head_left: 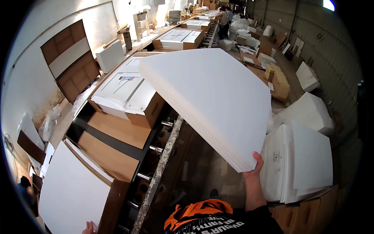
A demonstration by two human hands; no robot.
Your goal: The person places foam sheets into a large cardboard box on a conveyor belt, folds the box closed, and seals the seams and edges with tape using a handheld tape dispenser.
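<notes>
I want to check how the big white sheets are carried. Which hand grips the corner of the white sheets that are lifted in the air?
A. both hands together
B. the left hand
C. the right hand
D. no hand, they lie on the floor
C: the right hand grips the near corner of the lifted white sheets, while the left hand is low at the picture's edge by the white panel.

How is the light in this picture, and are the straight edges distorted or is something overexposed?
In the head view, strong glare washes out the white wall at the top. The white foam sheet in the right hand is bright and nearly featureless. The fisheye bends the conveyor edge and leaves black corners. The floor below lies in shadow. Only the left hand's fingertips show at the lower rim.
</notes>
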